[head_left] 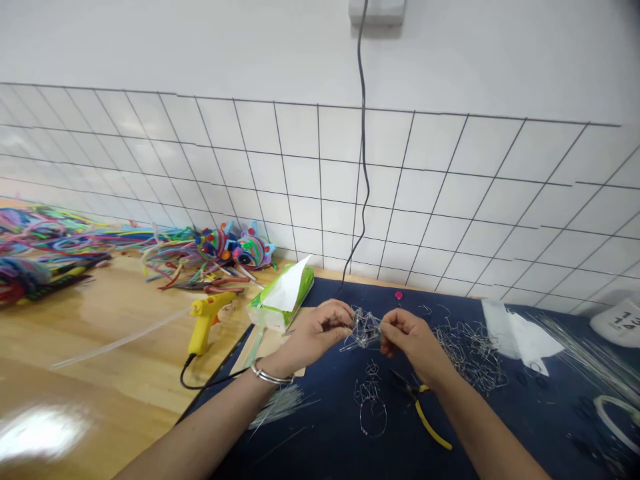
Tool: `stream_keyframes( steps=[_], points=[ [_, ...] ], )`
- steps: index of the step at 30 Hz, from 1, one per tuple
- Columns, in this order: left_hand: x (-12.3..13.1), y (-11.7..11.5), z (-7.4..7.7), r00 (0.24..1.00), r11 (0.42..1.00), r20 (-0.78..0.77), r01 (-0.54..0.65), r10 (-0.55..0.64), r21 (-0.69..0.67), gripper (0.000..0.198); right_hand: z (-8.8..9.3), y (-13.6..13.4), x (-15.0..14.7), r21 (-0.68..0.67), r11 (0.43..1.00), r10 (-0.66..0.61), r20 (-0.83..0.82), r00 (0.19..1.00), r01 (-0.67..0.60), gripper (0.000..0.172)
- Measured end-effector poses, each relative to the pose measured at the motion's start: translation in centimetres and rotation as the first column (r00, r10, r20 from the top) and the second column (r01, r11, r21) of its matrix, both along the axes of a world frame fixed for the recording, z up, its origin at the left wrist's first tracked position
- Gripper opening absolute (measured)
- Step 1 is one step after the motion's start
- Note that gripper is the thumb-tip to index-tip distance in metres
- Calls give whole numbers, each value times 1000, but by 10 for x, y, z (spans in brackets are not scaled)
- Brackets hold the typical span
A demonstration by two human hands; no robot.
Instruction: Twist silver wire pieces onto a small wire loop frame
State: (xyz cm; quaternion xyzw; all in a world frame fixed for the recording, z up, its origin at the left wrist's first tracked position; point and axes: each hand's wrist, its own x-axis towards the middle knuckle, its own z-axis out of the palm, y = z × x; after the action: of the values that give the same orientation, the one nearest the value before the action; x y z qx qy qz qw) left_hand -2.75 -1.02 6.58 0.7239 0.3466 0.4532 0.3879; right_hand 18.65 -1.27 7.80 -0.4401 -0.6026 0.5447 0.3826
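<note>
Between my two hands, above the dark blue mat, is a tangled bundle of thin bent wire. My left hand, with a silver bangle on its wrist, pinches the bundle's left side. On the right side, my right hand has its fingers closed against the wire edge. Just below lies a wire piece ending in a round loop with small pinkish beads. Yellow-handled pliers rest by my right forearm, partly covered by it. A pile of bent wires spreads to the right of my right hand.
Left of the mat, a yellow glue gun with a cord stands near a green tissue pack. Colourful pipe cleaners and two round striped figures line the wall. Straight wires lie at the left and far right.
</note>
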Motion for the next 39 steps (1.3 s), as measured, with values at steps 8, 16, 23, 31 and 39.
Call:
stream_keyframes(
  steps=[8, 16, 23, 31, 39],
  points=[
    [8, -4, -6, 1000, 1000, 12, -9, 9, -23, 6, -22, -6, -19, -56, 997, -49, -70, 996, 46, 22],
    [-6, 3, 0, 975, 993, 220, 12, 14, -114, 7, 3, 7, 6, -6, 979, -205, -59, 977, 205, 15],
    [-2, 4, -2, 971, 993, 235, -19, 47, -119, 10, 11, 1, 0, 21, 971, -237, -26, 971, 237, 17],
    [9, -1, -5, 981, 991, 184, -30, 54, -129, 9, -16, 3, -6, 81, 974, -216, 27, 976, 213, 11],
    [0, 5, -5, 967, 987, 240, -56, 91, -151, 10, 6, 8, 8, 33, 960, -278, 22, 960, 277, 13]
  ],
)
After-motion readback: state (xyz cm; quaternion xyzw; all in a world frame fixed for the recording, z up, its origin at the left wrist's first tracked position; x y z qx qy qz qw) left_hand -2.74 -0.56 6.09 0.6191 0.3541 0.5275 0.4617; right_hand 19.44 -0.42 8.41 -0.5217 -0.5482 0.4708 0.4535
